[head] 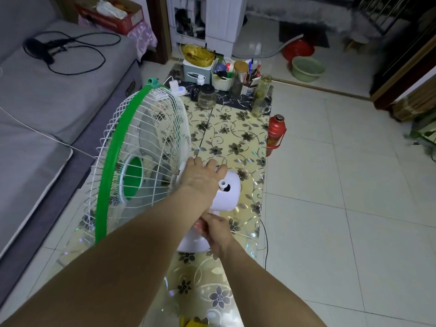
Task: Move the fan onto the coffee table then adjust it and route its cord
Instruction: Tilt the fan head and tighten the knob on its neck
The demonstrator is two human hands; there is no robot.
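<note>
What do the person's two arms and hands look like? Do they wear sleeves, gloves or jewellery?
Both forearms are bare: no sleeves are in view. The left hand and right hand wear no gloves, and no ring, watch or bracelet shows.

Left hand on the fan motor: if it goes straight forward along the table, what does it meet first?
Probably the glass jar; the left hand first crosses bare coffee table. Depth is uncertain.

The fan (pixel 141 161) stands on the coffee table (pixel 236 138). The left hand (pixel 200 178) rests on its motor housing (pixel 226 192); the right hand (pixel 215 232) grips its neck.
</note>
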